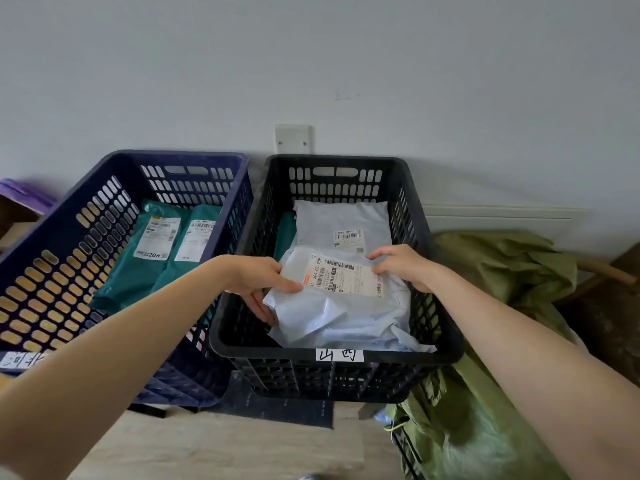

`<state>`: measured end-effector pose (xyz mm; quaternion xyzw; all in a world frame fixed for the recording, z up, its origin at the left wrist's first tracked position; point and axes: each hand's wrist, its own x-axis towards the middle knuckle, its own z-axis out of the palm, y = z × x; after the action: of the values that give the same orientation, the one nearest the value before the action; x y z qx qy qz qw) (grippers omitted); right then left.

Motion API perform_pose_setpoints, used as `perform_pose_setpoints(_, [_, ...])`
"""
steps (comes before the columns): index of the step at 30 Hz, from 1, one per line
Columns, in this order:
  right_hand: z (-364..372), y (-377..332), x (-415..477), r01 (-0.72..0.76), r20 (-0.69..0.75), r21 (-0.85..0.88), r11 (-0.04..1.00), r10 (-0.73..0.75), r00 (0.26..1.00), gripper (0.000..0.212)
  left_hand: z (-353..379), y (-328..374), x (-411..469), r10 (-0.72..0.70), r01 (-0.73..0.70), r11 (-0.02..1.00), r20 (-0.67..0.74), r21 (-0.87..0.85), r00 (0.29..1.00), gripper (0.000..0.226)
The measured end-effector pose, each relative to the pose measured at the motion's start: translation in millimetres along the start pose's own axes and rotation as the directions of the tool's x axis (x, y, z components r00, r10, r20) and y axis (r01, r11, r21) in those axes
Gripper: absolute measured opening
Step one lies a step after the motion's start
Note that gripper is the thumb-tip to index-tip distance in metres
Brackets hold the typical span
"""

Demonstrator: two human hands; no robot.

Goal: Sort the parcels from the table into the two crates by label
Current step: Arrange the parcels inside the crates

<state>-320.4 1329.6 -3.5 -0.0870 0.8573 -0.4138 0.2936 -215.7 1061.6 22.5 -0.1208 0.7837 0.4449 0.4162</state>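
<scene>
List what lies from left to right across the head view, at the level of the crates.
Purple item → blue crate with teal parcels → black crate, and across it left hand, the white parcel both hands hold, right hand → green sack.

The black crate and the blue crate are matt, perforated plastic. The white parcel is crinkled, faintly glossy plastic film — its label smooth matt paper. The teal parcels — smoother plastic film.

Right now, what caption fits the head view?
Left hand and right hand hold a pale parcel in the black crate.
</scene>
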Motion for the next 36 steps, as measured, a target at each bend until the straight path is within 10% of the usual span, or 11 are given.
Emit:
perform_pose_setpoints(9, [14,14,6,-0.075,0.159,-0.16,0.984,0.1,0.982,0.039,23,-6,24,-0.074,0.07,0.981,0.015,0.181,0.997,0.022])
perform_pose_setpoints(15, [24,28,6,-0.033,0.185,-0.367,0.93,0.107,0.977,0.039,41,-9,39,-0.094,0.101,0.931,-0.037,0.351,0.995,0.048])
perform_pose_setpoints(20, [27,29,-9,0.185,0.253,-0.614,0.767,-0.031,0.967,0.069,42,7,32,0.174,0.193,0.523,-0.326,0.83,0.929,0.081])
perform_pose_setpoints(26, [25,26,-38,0.459,0.526,-0.688,0.562,-0.049,0.849,0.089,32,15,31,0.23,-0.146,0.377,0.061,0.914,0.971,0.091])
perform_pose_setpoints(36, [46,38,-36,0.475,0.533,-0.801,0.365,0.074,0.843,0.099,52,1,62,0.161,-0.231,0.309,0.188,0.923,0.969,0.086])
